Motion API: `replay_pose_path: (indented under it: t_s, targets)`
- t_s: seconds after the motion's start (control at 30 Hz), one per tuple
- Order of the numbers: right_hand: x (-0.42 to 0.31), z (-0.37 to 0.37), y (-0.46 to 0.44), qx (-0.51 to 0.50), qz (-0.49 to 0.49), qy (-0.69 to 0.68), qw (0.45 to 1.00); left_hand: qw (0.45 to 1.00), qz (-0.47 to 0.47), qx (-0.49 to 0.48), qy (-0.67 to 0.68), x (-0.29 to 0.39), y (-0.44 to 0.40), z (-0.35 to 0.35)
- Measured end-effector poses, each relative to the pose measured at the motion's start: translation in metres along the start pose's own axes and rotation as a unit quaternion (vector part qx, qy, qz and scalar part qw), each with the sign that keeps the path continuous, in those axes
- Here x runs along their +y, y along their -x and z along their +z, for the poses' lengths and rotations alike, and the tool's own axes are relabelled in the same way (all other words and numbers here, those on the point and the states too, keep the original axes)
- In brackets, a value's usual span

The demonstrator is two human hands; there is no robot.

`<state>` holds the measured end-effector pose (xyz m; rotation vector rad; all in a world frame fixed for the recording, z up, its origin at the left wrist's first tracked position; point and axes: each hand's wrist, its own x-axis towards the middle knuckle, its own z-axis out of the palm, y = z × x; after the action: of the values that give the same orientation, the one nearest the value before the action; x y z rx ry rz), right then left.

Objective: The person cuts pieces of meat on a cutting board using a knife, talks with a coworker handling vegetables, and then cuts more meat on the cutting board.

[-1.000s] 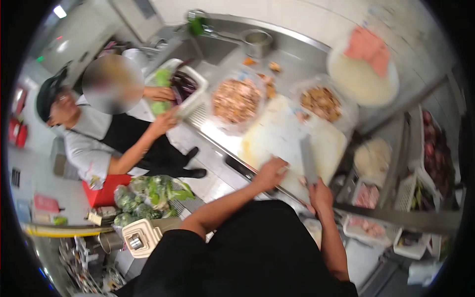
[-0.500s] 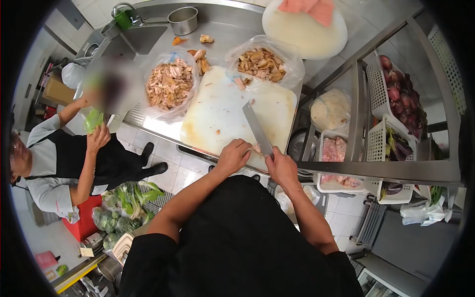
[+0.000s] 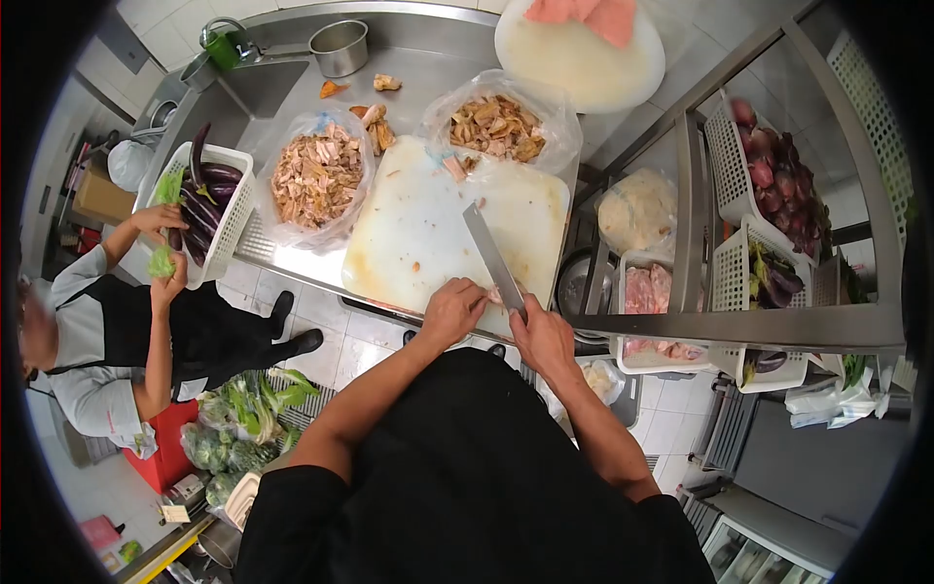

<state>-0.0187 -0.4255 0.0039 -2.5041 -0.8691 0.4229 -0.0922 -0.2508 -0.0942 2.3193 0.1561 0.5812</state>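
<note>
My right hand (image 3: 543, 336) is closed round the handle of a long-bladed knife (image 3: 493, 257). The blade points away from me over the near right part of the white cutting board (image 3: 418, 219). To its left, my left hand (image 3: 453, 313) has its fingers bent together at a small piece of meat (image 3: 496, 294), close beside the blade. The fingertips partly hide that piece. Beyond the board are a plastic bag of chopped meat (image 3: 316, 175) on the left and a second bag of cut meat (image 3: 496, 127) at the far edge.
Larger meat pieces (image 3: 375, 127) and a metal pot (image 3: 339, 49) stand farther back by the sink (image 3: 272, 88). A round board (image 3: 574, 68) with a pink cloth lies beyond. Right, a metal rack (image 3: 720, 326) holds baskets. Left, a co-worker handles greens over a basket of eggplants (image 3: 229, 224).
My view has shifted slightly, so the counter sits a little farther left. The co-worker's hands have lowered the greens to the eggplant basket. My knife grip looks the same.
</note>
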Motion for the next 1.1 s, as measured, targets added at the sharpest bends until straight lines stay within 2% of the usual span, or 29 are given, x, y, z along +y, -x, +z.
replay_pose_path:
  t_s: [0.17,0.27,0.37,0.53,0.63,0.77,0.97,1.07,1.1]
  targets:
    - [-0.016,-0.007,0.004,0.024,0.031,-0.045,0.998,1.0,0.014,0.0,-0.002,-0.002,0.0,0.0]
    - [-0.002,0.012,-0.005,-0.012,0.042,0.024,0.999,1.0,0.018,-0.007,-0.001,0.0,0.0,0.0]
    - [0.003,0.01,-0.01,-0.018,-0.008,0.034,0.999,1.0,0.023,-0.004,0.0,0.0,0.0,0.0]
    - [-0.028,-0.024,-0.006,-0.001,0.053,-0.031,0.998,1.0,0.024,-0.004,-0.011,-0.001,0.001,0.0]
    - [0.001,0.02,-0.017,-0.036,0.029,0.031,0.998,1.0,0.027,-0.002,-0.006,-0.001,0.002,0.0]
    - [-0.011,0.0,-0.019,-0.034,0.006,0.033,0.999,0.999,0.031,-0.005,-0.009,-0.002,0.003,-0.001]
    - [-0.017,-0.024,-0.018,0.019,0.065,-0.031,0.997,0.999,0.032,-0.021,-0.014,0.006,0.008,-0.007]
    - [0.02,-0.008,-0.014,0.032,0.098,-0.068,0.992,0.998,0.014,-0.037,-0.051,0.009,0.0,-0.004]
    - [0.048,0.011,-0.015,0.083,0.071,-0.136,0.985,0.995,-0.001,-0.043,-0.085,0.008,-0.005,-0.003]
